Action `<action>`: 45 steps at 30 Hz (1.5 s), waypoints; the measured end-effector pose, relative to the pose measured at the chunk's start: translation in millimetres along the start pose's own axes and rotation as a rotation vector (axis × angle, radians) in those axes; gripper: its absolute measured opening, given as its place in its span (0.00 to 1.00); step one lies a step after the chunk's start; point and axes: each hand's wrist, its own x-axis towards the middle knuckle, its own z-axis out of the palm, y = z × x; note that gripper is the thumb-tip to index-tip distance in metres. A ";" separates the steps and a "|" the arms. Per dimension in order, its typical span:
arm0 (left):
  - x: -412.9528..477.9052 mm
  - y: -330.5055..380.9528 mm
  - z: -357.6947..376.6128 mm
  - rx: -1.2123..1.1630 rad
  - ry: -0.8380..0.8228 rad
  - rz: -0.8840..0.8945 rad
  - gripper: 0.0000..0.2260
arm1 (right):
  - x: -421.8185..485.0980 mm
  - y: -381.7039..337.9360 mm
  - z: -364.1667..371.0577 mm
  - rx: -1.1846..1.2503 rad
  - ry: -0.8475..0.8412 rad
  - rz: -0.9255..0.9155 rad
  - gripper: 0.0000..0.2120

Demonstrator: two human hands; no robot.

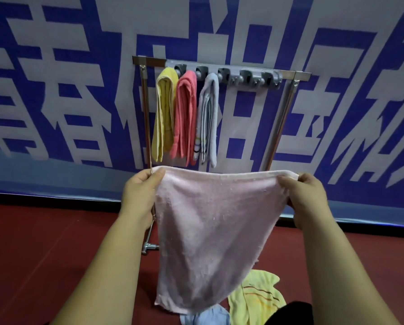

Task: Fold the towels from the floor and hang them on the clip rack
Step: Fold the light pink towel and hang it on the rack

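Observation:
I hold a pale pink towel (210, 231) stretched out in front of me. My left hand (141, 195) pinches its top left corner and my right hand (306, 198) pinches its top right corner. The towel hangs down flat between them. Behind it stands the clip rack (252, 77), a grey bar of clips on a metal frame. Three folded towels hang from its left clips: a yellow towel (164, 109), a coral towel (184, 118) and a light grey towel (209, 118). The clips to the right hold nothing.
On the red floor (43, 242) below the pink towel lie a yellow striped towel (257, 299) and a light blue towel (208, 316). A blue and white banner wall (55, 90) stands right behind the rack. The rack's foot (149, 247) rests on the floor.

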 end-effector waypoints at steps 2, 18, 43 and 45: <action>3.1 -0.3 -1.5 -0.002 0.021 -0.001 0.07 | 1.1 1.9 5.2 -0.017 -0.030 -0.006 0.12; -33.5 -70.3 55.9 0.211 -0.227 -0.082 0.13 | -41.0 38.2 69.5 0.273 -0.262 0.165 0.08; -57.9 -67.8 62.3 0.567 -0.426 0.059 0.07 | -65.5 21.1 70.8 0.060 -0.512 0.141 0.12; -56.7 -66.4 61.2 0.615 -0.397 0.084 0.07 | -66.1 19.5 69.6 0.068 -0.537 0.136 0.11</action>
